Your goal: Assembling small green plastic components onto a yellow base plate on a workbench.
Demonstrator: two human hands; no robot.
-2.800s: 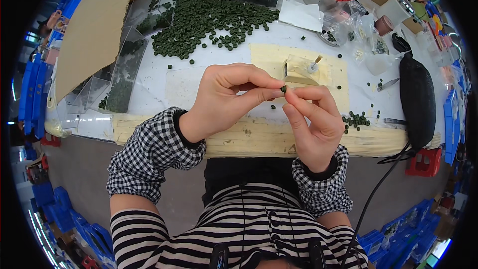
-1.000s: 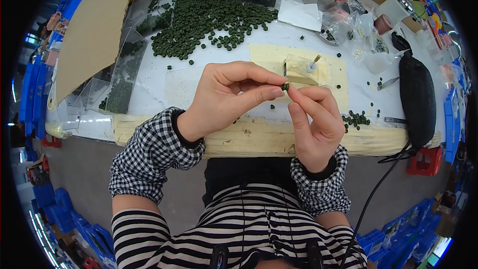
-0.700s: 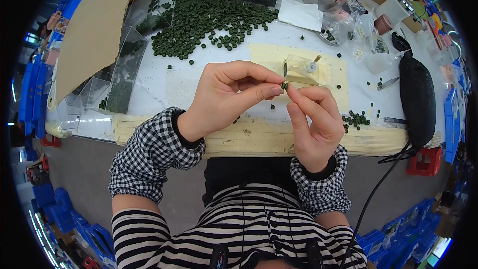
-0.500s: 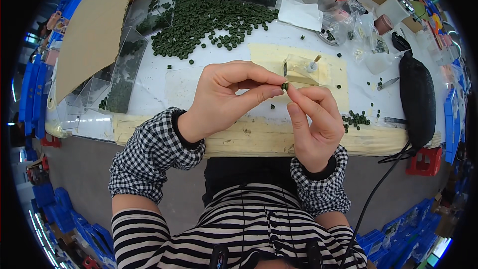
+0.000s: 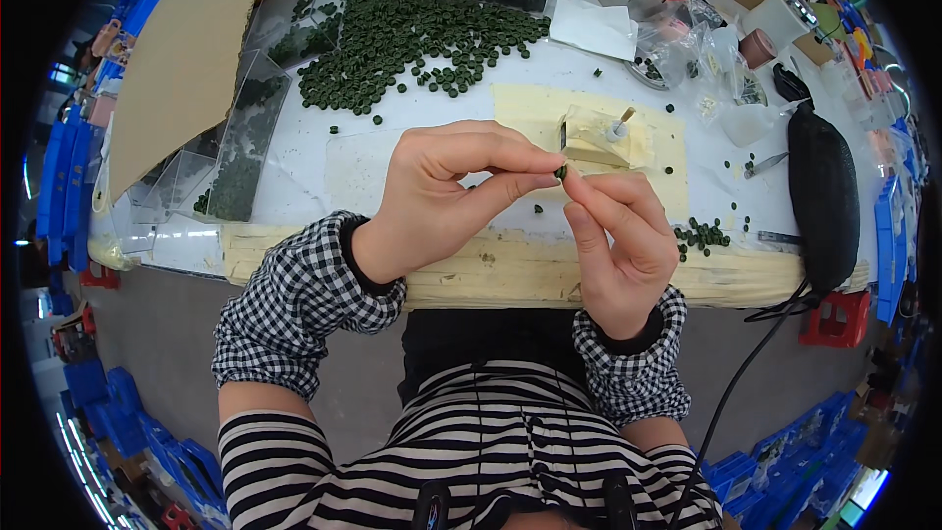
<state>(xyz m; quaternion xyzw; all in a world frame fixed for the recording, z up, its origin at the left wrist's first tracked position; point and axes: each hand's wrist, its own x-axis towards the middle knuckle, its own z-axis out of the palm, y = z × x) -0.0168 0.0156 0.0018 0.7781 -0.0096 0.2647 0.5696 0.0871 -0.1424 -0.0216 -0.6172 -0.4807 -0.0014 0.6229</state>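
On the left, a checked sleeve (image 5: 294,299) slants up and rightward to the left hand (image 5: 442,186), wrist bent right, thumb and forefinger pinched narrowly on a small dark green piece (image 5: 560,173). The piece is between both hands, above the table (image 5: 304,177). The right hand (image 5: 623,240) points up and leftward, fingertips at the piece, thumb lower; whether these grip it, I cannot tell.

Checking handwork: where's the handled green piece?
Head view, right of centre: the green piece is between fingertips of the left hand and right hand, below the taped block.
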